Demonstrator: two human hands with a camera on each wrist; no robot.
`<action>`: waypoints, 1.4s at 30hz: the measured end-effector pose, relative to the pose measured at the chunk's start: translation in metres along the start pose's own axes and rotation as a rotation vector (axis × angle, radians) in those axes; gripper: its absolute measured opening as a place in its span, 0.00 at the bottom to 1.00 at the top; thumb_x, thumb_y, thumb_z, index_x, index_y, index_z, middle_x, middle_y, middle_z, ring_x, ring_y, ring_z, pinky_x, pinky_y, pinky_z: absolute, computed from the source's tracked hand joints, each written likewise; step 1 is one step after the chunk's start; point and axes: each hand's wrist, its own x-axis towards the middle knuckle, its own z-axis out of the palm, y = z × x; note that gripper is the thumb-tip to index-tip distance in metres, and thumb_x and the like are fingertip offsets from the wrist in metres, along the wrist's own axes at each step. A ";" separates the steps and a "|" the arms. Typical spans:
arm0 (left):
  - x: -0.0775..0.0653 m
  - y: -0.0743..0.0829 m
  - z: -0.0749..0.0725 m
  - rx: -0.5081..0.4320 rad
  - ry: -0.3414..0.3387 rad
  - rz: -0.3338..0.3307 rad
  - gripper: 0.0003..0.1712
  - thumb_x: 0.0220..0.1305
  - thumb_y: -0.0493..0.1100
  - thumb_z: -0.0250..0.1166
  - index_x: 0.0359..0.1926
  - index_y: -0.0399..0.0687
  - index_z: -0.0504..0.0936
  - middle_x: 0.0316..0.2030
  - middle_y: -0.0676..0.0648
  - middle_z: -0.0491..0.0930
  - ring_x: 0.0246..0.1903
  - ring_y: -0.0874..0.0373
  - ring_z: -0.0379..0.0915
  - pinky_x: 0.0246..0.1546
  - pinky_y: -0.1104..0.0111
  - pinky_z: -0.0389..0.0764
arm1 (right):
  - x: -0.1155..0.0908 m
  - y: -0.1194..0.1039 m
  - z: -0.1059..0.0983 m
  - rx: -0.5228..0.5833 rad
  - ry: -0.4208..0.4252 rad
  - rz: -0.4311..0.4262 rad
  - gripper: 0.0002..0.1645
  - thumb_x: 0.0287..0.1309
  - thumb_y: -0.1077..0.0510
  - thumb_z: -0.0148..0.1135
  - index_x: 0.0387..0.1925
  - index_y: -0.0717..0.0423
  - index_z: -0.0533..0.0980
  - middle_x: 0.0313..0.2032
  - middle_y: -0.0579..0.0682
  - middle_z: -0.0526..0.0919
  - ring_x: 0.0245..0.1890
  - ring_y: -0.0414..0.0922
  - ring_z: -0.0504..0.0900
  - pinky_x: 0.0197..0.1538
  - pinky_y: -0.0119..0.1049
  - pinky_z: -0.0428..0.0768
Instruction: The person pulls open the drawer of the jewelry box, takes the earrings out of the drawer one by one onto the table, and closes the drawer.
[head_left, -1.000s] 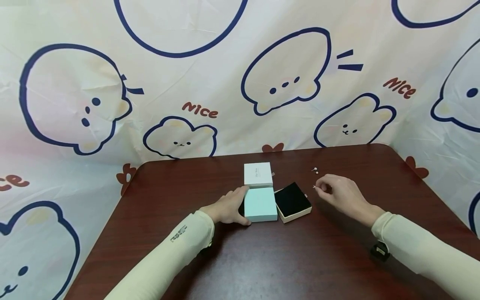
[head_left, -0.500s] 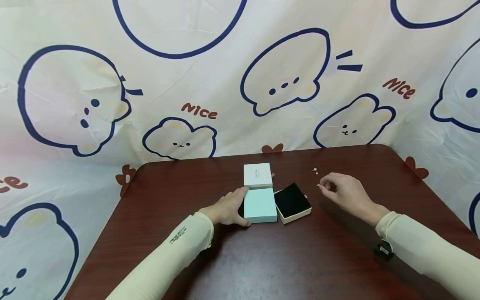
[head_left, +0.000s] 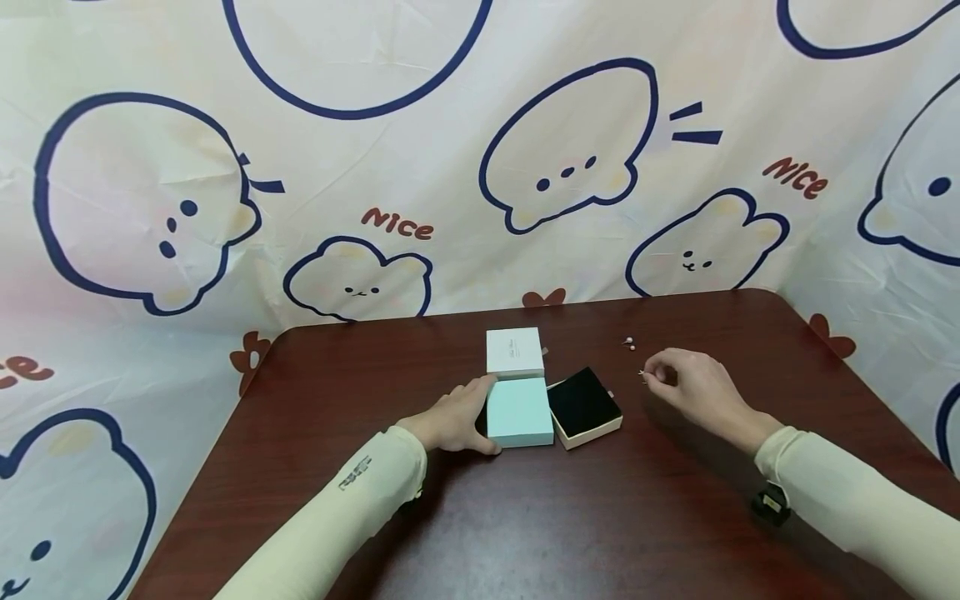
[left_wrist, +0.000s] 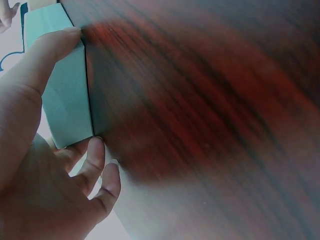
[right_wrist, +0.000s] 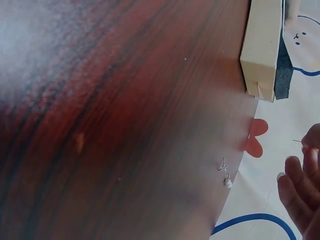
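Observation:
My left hand (head_left: 452,417) grips a light-blue box (head_left: 519,412) from its left side. In the left wrist view its thumb (left_wrist: 52,45) lies across the box and its other fingers bend at the near end. Off to the right, my right hand (head_left: 693,385) pinches a tiny shiny earring (head_left: 642,376) between thumb and forefinger; a thin pin (right_wrist: 297,141) pokes out from the fingertips in the right wrist view. Between the hands sits a cream tray box (head_left: 594,434) with a black pad (head_left: 584,400) in it, turned at an angle beside the light-blue box.
A white box (head_left: 514,353) with small print on its top stands behind the light-blue one. Small pearl earrings (head_left: 629,342) lie on the brown table (head_left: 487,525), beyond the right hand. A printed cloth (head_left: 457,167) hangs behind the table.
My right hand has moved slightly to the right, away from the cream box, still pinching the earring. The left hand stays at the light-blue box.

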 end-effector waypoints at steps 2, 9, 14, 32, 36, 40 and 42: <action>0.000 0.000 0.000 0.000 0.000 -0.001 0.64 0.53 0.55 0.79 0.79 0.44 0.48 0.76 0.40 0.58 0.73 0.39 0.57 0.71 0.44 0.61 | -0.001 0.001 0.000 0.007 -0.006 0.013 0.06 0.54 0.64 0.72 0.28 0.50 0.82 0.23 0.39 0.75 0.23 0.33 0.68 0.27 0.28 0.66; -0.001 0.000 0.001 0.003 -0.001 -0.001 0.65 0.53 0.55 0.79 0.80 0.44 0.48 0.77 0.40 0.57 0.74 0.38 0.56 0.72 0.44 0.60 | -0.004 0.004 0.000 0.036 -0.026 0.061 0.04 0.56 0.63 0.71 0.29 0.52 0.83 0.23 0.40 0.75 0.23 0.34 0.68 0.26 0.28 0.66; -0.001 0.000 0.001 -0.001 0.000 0.002 0.65 0.53 0.55 0.79 0.80 0.43 0.48 0.77 0.39 0.56 0.74 0.38 0.55 0.72 0.43 0.60 | -0.005 0.007 0.001 0.046 -0.029 0.086 0.04 0.56 0.63 0.71 0.29 0.53 0.83 0.23 0.40 0.76 0.22 0.34 0.68 0.25 0.29 0.66; 0.001 0.000 0.001 0.013 0.014 0.016 0.63 0.51 0.55 0.80 0.78 0.43 0.51 0.73 0.41 0.62 0.69 0.41 0.62 0.69 0.45 0.64 | -0.008 0.014 0.005 0.074 -0.030 0.189 0.03 0.59 0.61 0.69 0.29 0.53 0.83 0.23 0.43 0.77 0.21 0.36 0.69 0.25 0.30 0.64; 0.001 0.001 0.000 0.012 0.010 0.012 0.63 0.51 0.55 0.80 0.78 0.44 0.51 0.73 0.41 0.62 0.69 0.41 0.62 0.69 0.45 0.64 | -0.009 0.014 0.006 0.078 -0.058 0.242 0.03 0.61 0.60 0.67 0.31 0.53 0.84 0.24 0.44 0.78 0.22 0.38 0.69 0.25 0.31 0.65; 0.001 0.000 0.000 0.016 0.007 0.008 0.63 0.52 0.55 0.79 0.79 0.44 0.50 0.74 0.41 0.61 0.70 0.41 0.61 0.70 0.45 0.64 | -0.009 0.016 0.008 0.080 -0.066 0.285 0.05 0.62 0.58 0.66 0.31 0.53 0.84 0.24 0.45 0.80 0.21 0.39 0.70 0.23 0.32 0.65; 0.002 -0.001 0.001 0.017 0.007 0.006 0.64 0.52 0.55 0.79 0.79 0.44 0.50 0.74 0.41 0.61 0.70 0.41 0.60 0.70 0.45 0.63 | -0.009 0.017 0.009 0.085 -0.065 0.304 0.06 0.62 0.58 0.66 0.31 0.53 0.85 0.25 0.46 0.81 0.21 0.39 0.70 0.23 0.32 0.66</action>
